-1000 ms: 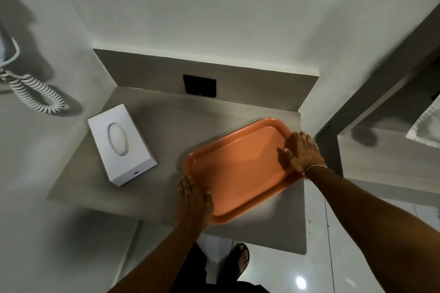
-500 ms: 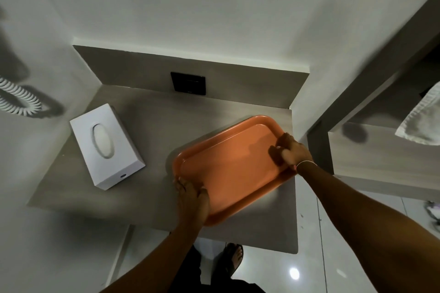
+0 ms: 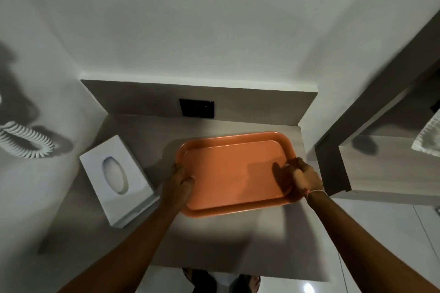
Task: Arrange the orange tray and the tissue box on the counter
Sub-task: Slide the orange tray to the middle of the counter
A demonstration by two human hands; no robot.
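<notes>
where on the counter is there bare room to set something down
Bare strip between the orange tray and the black wall plate; another along the counter front edge. Tight between the tissue box and the left hand.

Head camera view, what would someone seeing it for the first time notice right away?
The orange tray stands out most, sitting right of centre on the grey counter, with the left hand gripping its left edge and the right hand gripping its right edge. Next comes the white tissue box lying to the tray's left, apart from it, below a coiled white cord on the left wall.
</notes>
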